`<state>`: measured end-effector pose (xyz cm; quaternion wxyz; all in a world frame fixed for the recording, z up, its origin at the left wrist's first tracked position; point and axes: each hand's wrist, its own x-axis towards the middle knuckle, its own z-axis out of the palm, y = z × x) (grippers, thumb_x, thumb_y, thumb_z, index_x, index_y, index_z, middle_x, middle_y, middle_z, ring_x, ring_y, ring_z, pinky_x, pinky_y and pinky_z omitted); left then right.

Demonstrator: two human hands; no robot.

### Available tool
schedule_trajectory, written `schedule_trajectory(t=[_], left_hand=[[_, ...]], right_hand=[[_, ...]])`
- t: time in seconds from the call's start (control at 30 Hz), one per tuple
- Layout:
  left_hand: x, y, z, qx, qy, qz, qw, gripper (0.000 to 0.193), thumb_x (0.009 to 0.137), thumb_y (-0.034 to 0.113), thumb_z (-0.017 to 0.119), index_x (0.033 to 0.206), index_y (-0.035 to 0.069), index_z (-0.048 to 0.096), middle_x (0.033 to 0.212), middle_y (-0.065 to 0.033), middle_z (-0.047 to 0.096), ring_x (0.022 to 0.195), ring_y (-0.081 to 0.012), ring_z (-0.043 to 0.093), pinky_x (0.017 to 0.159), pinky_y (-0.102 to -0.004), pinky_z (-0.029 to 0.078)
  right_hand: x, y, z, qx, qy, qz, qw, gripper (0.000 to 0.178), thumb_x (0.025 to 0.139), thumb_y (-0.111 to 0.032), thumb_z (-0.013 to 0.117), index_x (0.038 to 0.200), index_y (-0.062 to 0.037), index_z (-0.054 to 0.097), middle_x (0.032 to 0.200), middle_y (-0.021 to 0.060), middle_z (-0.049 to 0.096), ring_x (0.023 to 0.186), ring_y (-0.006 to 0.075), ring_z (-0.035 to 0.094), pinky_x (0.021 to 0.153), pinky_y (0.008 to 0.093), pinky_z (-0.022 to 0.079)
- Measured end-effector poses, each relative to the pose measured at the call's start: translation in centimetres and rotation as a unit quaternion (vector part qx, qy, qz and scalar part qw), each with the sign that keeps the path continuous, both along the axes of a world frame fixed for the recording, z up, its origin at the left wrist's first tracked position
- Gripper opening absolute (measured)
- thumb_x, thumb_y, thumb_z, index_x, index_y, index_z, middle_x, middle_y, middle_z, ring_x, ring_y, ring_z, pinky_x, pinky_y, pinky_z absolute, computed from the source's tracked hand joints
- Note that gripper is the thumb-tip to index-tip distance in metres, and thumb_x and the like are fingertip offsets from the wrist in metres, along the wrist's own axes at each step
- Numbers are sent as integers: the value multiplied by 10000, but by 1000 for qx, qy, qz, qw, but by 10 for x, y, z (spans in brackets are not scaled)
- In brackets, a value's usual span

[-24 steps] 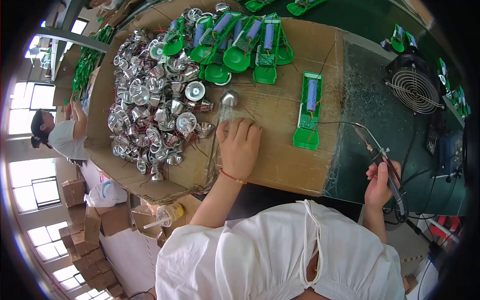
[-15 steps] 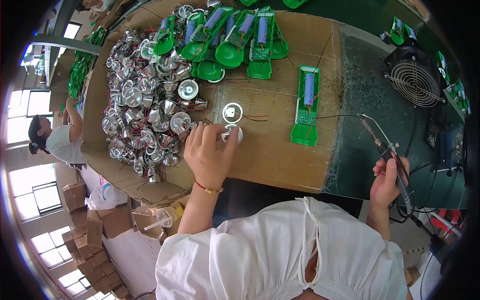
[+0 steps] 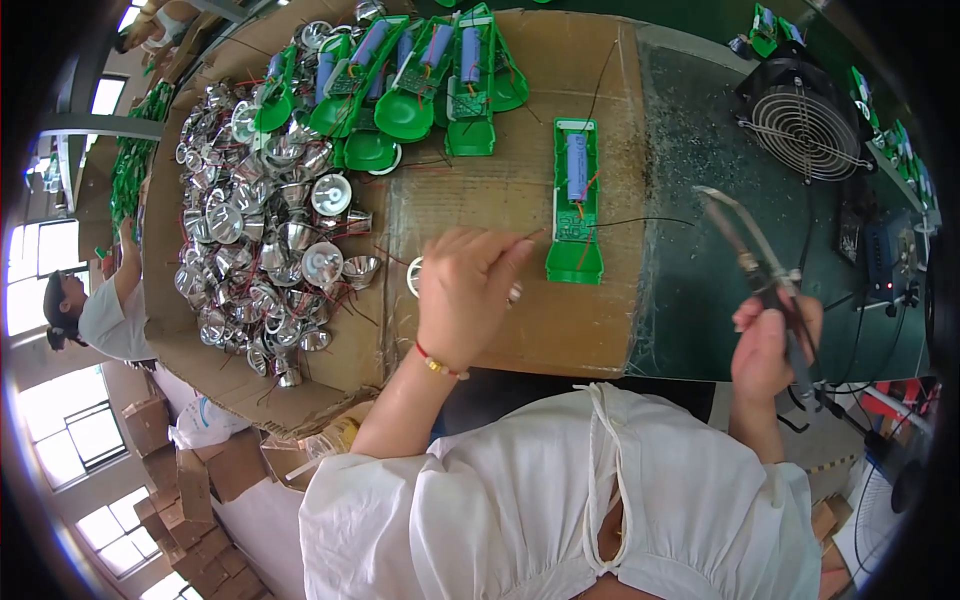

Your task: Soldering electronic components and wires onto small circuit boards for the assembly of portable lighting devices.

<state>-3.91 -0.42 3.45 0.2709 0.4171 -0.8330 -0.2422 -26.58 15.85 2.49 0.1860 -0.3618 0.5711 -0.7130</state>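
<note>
My left hand [image 3: 465, 295] is over the cardboard, thumb and forefinger pinched on a thin reddish wire [image 3: 537, 235]. Part of a white round lamp piece [image 3: 414, 277] shows beside its knuckles; the rest is hidden by the hand. Just right of the fingertips lies a green housing [image 3: 575, 262] with a blue cylindrical battery [image 3: 577, 168], a small circuit board [image 3: 574, 226] and loose wires. My right hand [image 3: 765, 350] grips a soldering iron [image 3: 768, 290], its blurred tip pointing up and left, apart from the housing.
A cardboard box [image 3: 300, 400] at left holds many silvery reflector cups [image 3: 225, 220]. Several green housings [image 3: 405, 115] with batteries lie at the back. On the right are a fan with a wire guard [image 3: 808, 135] and a blue box-shaped device [image 3: 885, 265]. A co-worker [image 3: 105, 310] is at far left.
My left hand has moved right toward the housing, its fingers closing on the wire. The soldering iron's tip has risen and shifted slightly. The whole view has shifted, moving the bench leftward.
</note>
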Motion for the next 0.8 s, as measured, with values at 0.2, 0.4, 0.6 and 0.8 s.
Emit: schedule_trajectory(t=[0.2,0.4,0.6,0.8], left_hand=[[-18,19,-20,158,78,42,984,87,743,100,652,733,15,641,765,-78,548,701,-220,521,588,-305,424],[-24,17,-23,188,99,47,976,97,734,97,656,707,6,636,752,-87,555,682,-222,529,579,-307,428],[-25,17,-27,180,110,56,976,106,736,86,646,692,-6,619,751,-98,554,658,-222,535,568,-308,429],[-27,18,-28,184,122,61,973,103,740,75,637,691,-11,612,753,-100,551,630,-215,536,553,-297,427]], right_hand=[[30,-17,-14,100,20,144,984,141,795,-56,585,851,24,483,725,118,557,567,127,555,508,233,473],[37,-25,-17,105,-24,132,985,147,794,-61,591,851,23,486,708,113,562,555,124,554,491,226,469],[41,-27,-19,124,-49,123,983,140,793,-63,597,835,18,490,699,104,562,544,123,558,488,227,474],[44,-27,-17,126,-112,86,982,169,802,-85,593,869,19,478,671,107,573,514,127,546,471,229,463]])
